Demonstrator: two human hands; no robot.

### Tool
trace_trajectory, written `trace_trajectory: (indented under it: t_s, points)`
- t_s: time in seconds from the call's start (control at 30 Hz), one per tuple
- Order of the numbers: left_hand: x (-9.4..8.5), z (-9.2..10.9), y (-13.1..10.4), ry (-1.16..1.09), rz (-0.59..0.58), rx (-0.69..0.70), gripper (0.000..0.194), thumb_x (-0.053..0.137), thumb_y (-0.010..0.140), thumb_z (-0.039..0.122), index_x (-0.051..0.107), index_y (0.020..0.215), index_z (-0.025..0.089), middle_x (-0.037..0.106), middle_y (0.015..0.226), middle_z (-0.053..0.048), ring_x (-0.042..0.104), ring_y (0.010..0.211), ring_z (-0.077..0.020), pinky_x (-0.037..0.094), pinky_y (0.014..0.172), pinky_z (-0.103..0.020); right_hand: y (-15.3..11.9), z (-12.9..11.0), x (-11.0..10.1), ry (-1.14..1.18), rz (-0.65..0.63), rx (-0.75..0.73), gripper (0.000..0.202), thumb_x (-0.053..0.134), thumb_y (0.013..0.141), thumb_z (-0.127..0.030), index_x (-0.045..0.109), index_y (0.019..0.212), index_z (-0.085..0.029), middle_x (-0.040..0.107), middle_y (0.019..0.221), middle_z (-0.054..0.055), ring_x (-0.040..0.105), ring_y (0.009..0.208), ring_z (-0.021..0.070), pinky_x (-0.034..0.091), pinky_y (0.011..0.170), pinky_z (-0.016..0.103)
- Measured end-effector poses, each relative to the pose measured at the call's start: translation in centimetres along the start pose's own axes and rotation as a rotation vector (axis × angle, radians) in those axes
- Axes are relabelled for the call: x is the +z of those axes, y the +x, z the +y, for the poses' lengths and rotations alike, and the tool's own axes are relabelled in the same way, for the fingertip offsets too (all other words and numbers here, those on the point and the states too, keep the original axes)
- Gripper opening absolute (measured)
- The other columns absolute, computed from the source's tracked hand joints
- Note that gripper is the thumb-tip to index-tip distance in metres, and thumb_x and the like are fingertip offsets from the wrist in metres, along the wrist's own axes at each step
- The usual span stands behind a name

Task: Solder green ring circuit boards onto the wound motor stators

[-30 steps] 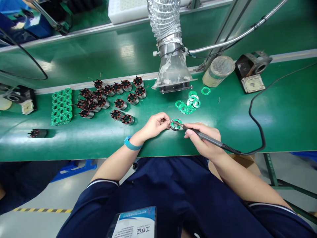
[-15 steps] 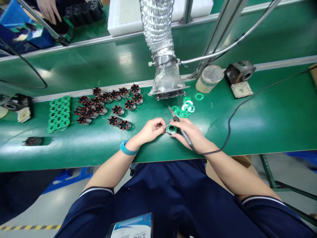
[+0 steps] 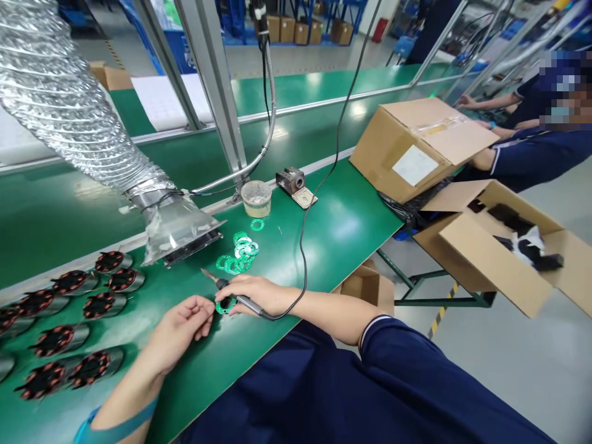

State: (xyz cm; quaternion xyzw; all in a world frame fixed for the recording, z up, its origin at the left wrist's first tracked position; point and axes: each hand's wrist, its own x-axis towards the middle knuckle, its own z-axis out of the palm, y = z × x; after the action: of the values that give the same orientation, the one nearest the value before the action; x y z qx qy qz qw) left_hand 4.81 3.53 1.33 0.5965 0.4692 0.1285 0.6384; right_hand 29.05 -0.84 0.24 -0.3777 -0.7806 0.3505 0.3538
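Several things could go wrong from here, mostly because the soldering iron (image 3: 252, 305) lies aslant in the right hand (image 3: 261, 296) with its bare tip (image 3: 206, 274) pointing forward, away from the green ring (image 3: 222, 311). If the tip is hot, which cannot be seen, a small turn of the wrist could bring it against the loose green rings (image 3: 247, 250) on the desk (image 3: 351, 216) and mark them, or a lifted left hand (image 3: 182, 327) could be burned, since its fingers are near. The cable (image 3: 303, 259) runs back over the right forearm, so a pull on it could turn the iron. The ring might also slip sideways, because the same right hand has two duties. As for the grip, the right one is closed around the iron's handle, while its thumb and fingertips are about the ring and seem to steady it. The left grip is curled, its fingertips just beside the ring's left edge; whether it pinches something thin, or touches the ring, one cannot tell. The ring is between the two hands, and what is under it is hidden.
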Motion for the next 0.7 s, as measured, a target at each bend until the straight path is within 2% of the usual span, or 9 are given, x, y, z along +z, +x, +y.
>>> trace_trajectory:
  t_s: [0.1,0.17,0.27,0.33,0.4,0.53,0.6,0.7]
  points:
    - [1.4,-1.1,-0.5,0.322,0.268,0.295,0.027,0.067,0.089,0.045,0.069,0.087,0.019,0.067,0.068,-0.001,0.058,0.062,-0.0147,0.045,0.061,-0.026,-0.3,0.3,0.6,0.002,0.069,-0.013,0.031,0.072,0.094,-0.028,0.068,0.122,-0.016,0.073,0.117,0.009,0.064,0.111,0.0169,0.052,0.103,0.029]
    - [2.9,-1.9,-0.9,0.429,0.443,0.435,0.021,0.065,0.090,0.039,0.072,0.085,0.019,0.071,0.076,-0.004,0.063,0.068,-0.0161,0.047,0.068,-0.028,-0.7,0.5,1.3,0.013,0.143,-0.018,0.033,0.074,0.092,-0.029,0.069,0.121,-0.015,0.073,0.114,0.009,0.066,0.109,0.0171,0.054,0.101,0.029]
    - [5.3,-2.5,-1.7,0.396,0.589,0.492,0.021,0.061,0.095,0.033,0.074,0.088,0.019,0.073,0.083,-0.005,0.065,0.073,-0.0169,0.050,0.072,-0.029,-1.6,0.6,2.4,0.014,0.232,-0.018,0.033,0.074,0.092,-0.029,0.069,0.123,-0.017,0.073,0.112,0.010,0.070,0.104,0.0178,0.057,0.095,0.031]
    - [6.1,-2.6,-2.1,0.341,0.546,0.492,0.022,0.057,0.098,0.030,0.077,0.100,0.020,0.074,0.092,-0.007,0.067,0.084,-0.0180,0.052,0.079,-0.031,-2.1,0.7,2.9,-0.017,0.279,-0.014,0.036,0.076,0.091,-0.032,0.068,0.124,-0.020,0.073,0.113,0.010,0.071,0.104,0.0193,0.058,0.095,0.033]
    - [6.2,-2.5,-2.5,0.299,0.482,0.518,0.027,0.054,0.099,0.028,0.077,0.112,0.020,0.072,0.097,-0.009,0.066,0.090,-0.0186,0.052,0.083,-0.033,-2.4,0.9,3.1,0.029,0.278,-0.017,0.035,0.074,0.092,-0.030,0.067,0.126,-0.022,0.073,0.120,0.012,0.071,0.110,0.0215,0.057,0.099,0.038]
    - [5.1,-2.3,-3.5,0.267,0.343,0.506,0.032,0.060,0.096,0.029,0.074,0.124,0.019,0.066,0.091,-0.007,0.060,0.081,-0.0158,0.051,0.076,-0.030,-2.7,0.9,3.3,-0.054,0.279,0.011,0.037,0.074,0.092,-0.029,0.066,0.128,-0.026,0.072,0.125,0.011,0.070,0.115,0.0233,0.058,0.101,0.040]
    - [4.8,-2.3,-3.8,0.197,0.323,0.452,0.031,0.066,0.093,0.030,0.074,0.121,0.017,0.068,0.091,-0.006,0.060,0.076,-0.0142,0.050,0.072,-0.028,-2.9,0.6,3.2,-0.112,0.274,0.013,0.040,0.075,0.091,-0.030,0.065,0.130,-0.027,0.072,0.125,0.011,0.070,0.114,0.0245,0.059,0.100,0.041]
    - [4.9,-2.8,-3.6,0.018,0.396,0.348,0.022,0.069,0.092,0.035,0.077,0.101,0.016,0.071,0.087,-0.006,0.060,0.071,-0.0128,0.049,0.068,-0.026,-2.9,0.0,3.1,-0.189,0.264,0.023,0.043,0.075,0.091,-0.032,0.064,0.133,-0.026,0.073,0.121,0.011,0.071,0.108,0.0252,0.060,0.096,0.042]
